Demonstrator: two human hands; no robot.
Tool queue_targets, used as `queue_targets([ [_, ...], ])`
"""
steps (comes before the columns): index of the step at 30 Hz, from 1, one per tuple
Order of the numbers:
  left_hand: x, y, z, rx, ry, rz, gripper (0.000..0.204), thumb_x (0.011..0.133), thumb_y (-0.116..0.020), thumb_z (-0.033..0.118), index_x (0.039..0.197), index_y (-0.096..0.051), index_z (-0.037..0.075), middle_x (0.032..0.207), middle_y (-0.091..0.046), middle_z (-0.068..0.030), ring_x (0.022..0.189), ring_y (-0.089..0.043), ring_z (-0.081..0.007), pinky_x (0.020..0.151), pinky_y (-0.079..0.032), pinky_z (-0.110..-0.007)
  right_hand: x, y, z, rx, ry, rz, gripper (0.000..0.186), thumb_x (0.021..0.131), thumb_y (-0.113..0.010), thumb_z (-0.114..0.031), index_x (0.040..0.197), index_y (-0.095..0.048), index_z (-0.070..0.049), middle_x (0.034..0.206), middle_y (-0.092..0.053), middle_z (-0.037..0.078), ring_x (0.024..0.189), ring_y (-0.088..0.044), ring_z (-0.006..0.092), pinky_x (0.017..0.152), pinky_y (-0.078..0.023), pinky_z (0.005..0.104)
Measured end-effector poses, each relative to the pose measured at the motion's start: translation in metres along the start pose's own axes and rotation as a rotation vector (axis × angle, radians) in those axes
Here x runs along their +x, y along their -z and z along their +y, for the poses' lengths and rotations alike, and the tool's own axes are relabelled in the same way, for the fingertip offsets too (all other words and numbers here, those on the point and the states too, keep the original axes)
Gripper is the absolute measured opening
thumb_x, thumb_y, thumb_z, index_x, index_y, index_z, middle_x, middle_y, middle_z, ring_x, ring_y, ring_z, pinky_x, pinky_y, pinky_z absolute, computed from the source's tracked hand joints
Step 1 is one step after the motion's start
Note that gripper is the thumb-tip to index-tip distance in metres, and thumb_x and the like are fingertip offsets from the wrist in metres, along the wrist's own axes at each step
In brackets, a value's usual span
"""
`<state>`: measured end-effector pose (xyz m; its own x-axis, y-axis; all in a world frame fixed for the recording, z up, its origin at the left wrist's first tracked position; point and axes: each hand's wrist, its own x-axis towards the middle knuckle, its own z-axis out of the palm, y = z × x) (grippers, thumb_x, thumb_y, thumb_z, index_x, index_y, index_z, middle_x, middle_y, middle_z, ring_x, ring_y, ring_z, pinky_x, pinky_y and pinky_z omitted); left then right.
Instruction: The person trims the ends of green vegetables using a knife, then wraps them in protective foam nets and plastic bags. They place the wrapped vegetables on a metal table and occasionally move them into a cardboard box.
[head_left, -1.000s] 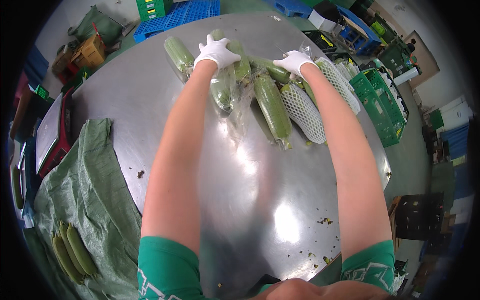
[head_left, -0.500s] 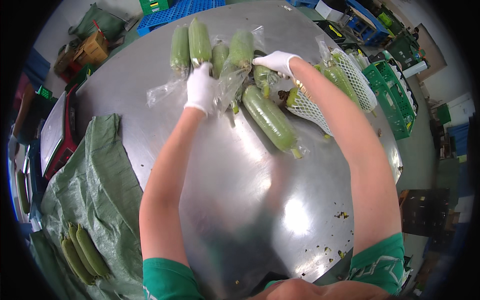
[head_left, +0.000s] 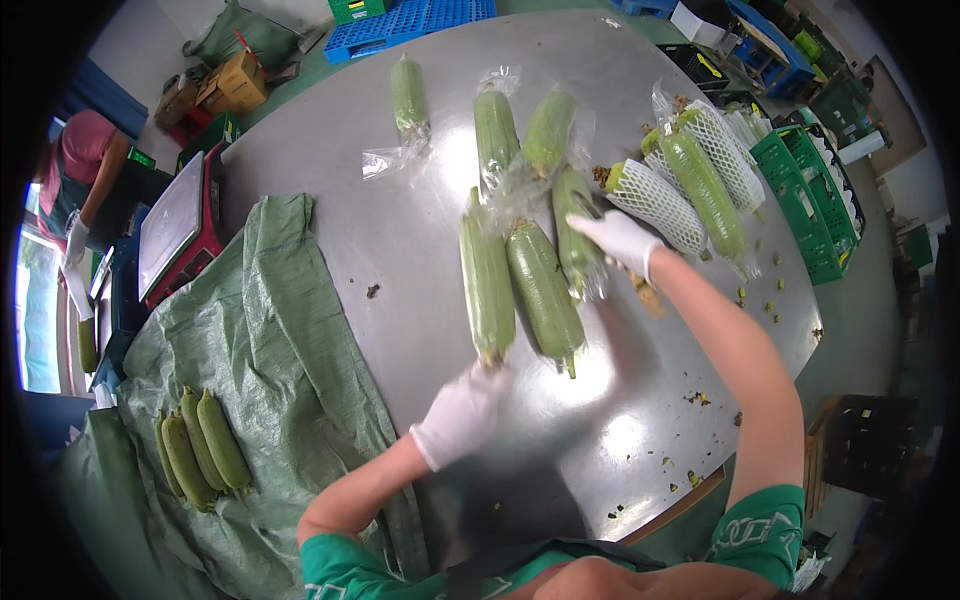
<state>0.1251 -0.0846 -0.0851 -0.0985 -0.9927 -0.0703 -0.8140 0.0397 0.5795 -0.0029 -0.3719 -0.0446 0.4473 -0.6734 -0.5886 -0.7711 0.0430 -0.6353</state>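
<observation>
Beyond the shiny metal table (head_left: 330,160) lie greenish floor (head_left: 866,325) and pale walls (head_left: 145,55).

Smooth, glossy metal table (head_left: 400,320); shiny, crinkled clear plastic wrap (head_left: 522,190)

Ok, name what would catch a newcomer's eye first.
Probably the plastic-wrapped green gourds central on the metal table, with the white-gloved left hand and right hand at them. Next, the white foam nets near the table's right edge. Then four bare gourds on the green tarp, lower left.
</observation>
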Motion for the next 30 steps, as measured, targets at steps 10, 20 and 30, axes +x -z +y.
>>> queue_targets([
  [10,0.113,0.143,-0.002,-0.393,0.026,0.263,0.046,0.086,-0.059,0.024,0.125,-0.047,0.004,0.098,-0.062,-0.0152,0.083,-0.061,-0.0232,0.075,-0.048,-0.032,-0.077,-0.017,0.086,0.174,-0.056,0.231,0.068,0.078,-0.061,-0.051,0.108,-0.056,0.010,0.094,-0.064,0.018,0.086,-0.062,0.0219,0.079,-0.047,0.0294],
  [20,0.321,0.103,-0.049,0.362,0.539,-0.146,0.090,0.067,-0.058,0.067,0.139,-0.036,0.018,0.149,-0.001,-0.0205,0.135,-0.003,-0.0468,0.097,-0.026,-0.066,-0.077,-0.015,0.075,-0.036,-0.079,0.134,0.071,0.078,-0.057,-0.053,0.118,-0.051,0.006,0.107,-0.060,0.024,0.102,-0.059,0.0302,0.090,-0.042,0.0330],
  [30,0.300,0.084,-0.019,0.359,0.674,-0.034,0.095,0.063,-0.057,0.074,0.135,-0.042,0.013,0.145,-0.002,-0.0307,0.134,-0.006,-0.0480,0.097,-0.028,-0.063,-0.081,-0.025,0.082,-0.108,0.000,0.258,0.068,0.077,-0.059,-0.051,0.115,-0.053,0.005,0.100,-0.063,0.024,0.093,-0.062,0.0313,0.083,-0.046,0.0342],
])
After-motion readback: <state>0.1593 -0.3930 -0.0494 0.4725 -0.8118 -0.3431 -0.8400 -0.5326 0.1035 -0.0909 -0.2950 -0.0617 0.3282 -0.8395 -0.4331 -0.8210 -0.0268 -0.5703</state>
